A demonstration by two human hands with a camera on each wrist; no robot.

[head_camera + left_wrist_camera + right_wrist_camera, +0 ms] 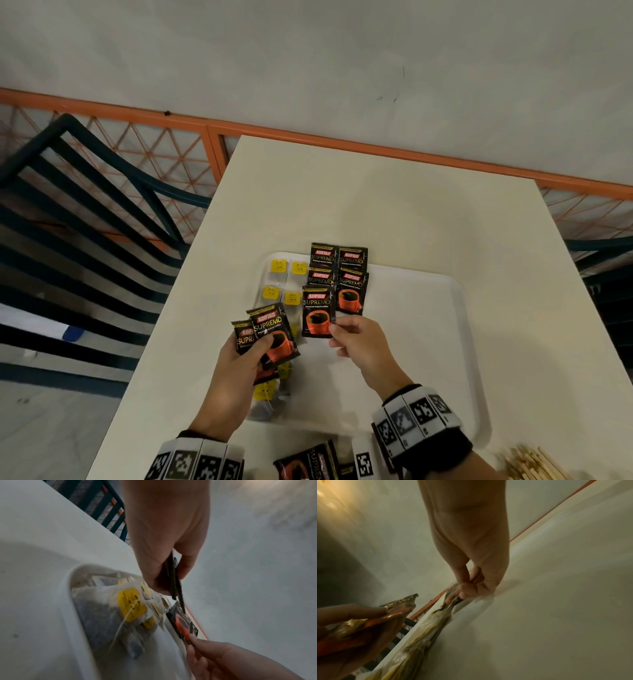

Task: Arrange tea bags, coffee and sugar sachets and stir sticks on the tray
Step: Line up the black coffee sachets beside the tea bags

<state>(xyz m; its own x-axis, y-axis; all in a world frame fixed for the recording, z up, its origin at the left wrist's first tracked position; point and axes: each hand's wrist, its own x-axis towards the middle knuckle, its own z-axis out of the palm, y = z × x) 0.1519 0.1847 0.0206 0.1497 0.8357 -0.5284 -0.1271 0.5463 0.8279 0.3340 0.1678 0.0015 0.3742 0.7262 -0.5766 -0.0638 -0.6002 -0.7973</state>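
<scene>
A white tray [459,342] lies on the table. Tea bags with yellow tags [279,267] run down its left side, and several black Kopiko coffee sachets [352,263] lie overlapping beside them. My right hand [346,334] pinches the lower corner of one coffee sachet [317,313] at the near end of that row. My left hand [253,353] grips a small fan of coffee sachets [270,329] above the tea bags. The left wrist view shows these held sachets [176,582] edge-on over a tea bag [132,607]. In the right wrist view the right hand's fingers [465,589] pinch the sachet's edge.
More coffee sachets [305,462] lie at the table's near edge, and wooden stir sticks [534,462] sit at the near right corner. A dark slatted chair [85,212] stands left of the table. An orange railing [376,144] runs behind it.
</scene>
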